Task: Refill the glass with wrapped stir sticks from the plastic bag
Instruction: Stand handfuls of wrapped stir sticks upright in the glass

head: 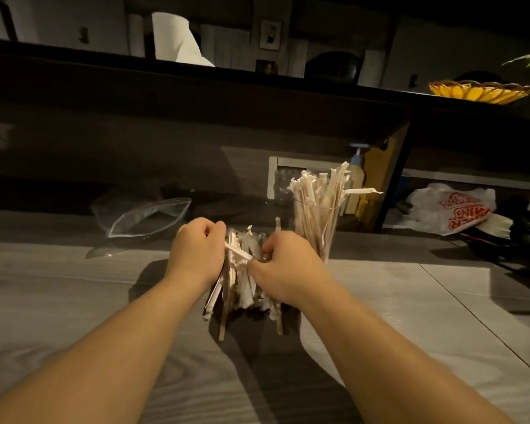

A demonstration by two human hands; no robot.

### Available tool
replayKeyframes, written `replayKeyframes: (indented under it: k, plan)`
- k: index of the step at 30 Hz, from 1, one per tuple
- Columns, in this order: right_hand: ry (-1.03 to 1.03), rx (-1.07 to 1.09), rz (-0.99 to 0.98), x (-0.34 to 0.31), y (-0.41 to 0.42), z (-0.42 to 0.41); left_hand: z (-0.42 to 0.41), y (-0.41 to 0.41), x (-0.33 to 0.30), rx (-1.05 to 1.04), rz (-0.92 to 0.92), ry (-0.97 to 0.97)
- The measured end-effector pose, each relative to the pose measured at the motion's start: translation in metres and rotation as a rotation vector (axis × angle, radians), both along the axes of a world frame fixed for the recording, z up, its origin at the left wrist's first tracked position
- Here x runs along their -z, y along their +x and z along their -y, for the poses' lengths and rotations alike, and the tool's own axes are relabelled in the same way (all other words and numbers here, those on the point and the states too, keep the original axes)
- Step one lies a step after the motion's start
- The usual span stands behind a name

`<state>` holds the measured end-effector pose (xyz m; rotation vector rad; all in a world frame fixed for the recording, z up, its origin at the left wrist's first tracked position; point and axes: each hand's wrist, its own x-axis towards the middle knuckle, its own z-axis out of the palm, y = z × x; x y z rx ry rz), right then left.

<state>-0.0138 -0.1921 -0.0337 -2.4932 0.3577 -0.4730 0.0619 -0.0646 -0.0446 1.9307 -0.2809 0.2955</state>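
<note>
Grey wood-grain counter (74, 289), seen from above my two forearms. I am gathering one loose bundle of wrapped stir sticks (242, 283) between both hands, too many and too overlapped to count; several paper ends are sticking out toward me. My left hand (196, 252) is curling closed on the bundle's left side, and my right hand (283, 270) is curling closed on its right side, thumb and forefinger pinching the end of one stick that is lying slantwise across the top, its other end reaching my left hand. One glass (317, 228) is standing upright just beyond my right hand, already holding a dense sheaf of wrapped sticks; one of them is jutting sideways to the right over the rim. One clear plastic bag (149, 217) is lying open-mouthed on the counter, behind and to the left of my left hand, apart from it. One white bag with red lettering (453, 211) is lying at far right. One yellow dish (481, 91) is sitting on the dark upper ledge, and one pump bottle (357, 175) is standing behind the glass.
</note>
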Motion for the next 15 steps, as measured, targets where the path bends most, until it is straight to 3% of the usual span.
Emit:
replayKeyframes:
  k: [3,12,15]
  plan:
    - [0.056,0.006,-0.099,0.003,0.008,-0.003,-0.001,0.006,0.0,-0.01,-0.063,0.055]
    - [0.322,0.105,-0.117,0.008,0.015,0.013,0.002,-0.003,-0.004,0.16,-0.204,0.302]
    - [0.448,0.096,-0.081,0.009,0.014,0.016,-0.001,-0.004,-0.007,0.177,-0.274,0.282]
